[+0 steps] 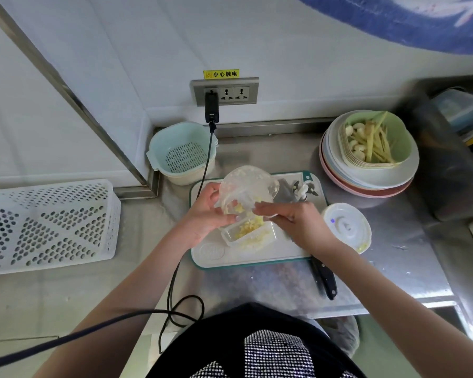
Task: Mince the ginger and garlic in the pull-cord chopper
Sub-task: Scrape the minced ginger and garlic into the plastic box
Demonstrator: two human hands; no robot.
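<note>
Board: your white, teal-edged cutting board [284,252] lies on the steel counter.
Bowl: your left hand [206,211] grips the clear chopper bowl [246,186], tilted over the small clear rectangular tub [247,236].
Right hand [292,216]: fingers reach into the bowl's mouth; whether they hold anything, you cannot tell.
Mince: yellow minced ginger and garlic [250,226] lies in the tub.

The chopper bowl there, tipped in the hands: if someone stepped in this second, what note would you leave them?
Left hand grips the clear chopper bowl, tilted mouth-down over the small clear tray on the cutting board.
Right hand is at the bowl's mouth, fingers apparently scraping the mince out.
Chopper lid lies right of the board; blade unit lies on the board behind the bowl.
Done: mincing; much of the mince is in the tray.
Left: clear bits clinging inside the bowl. Green bowl holds unminced garlic and ginger.
</note>
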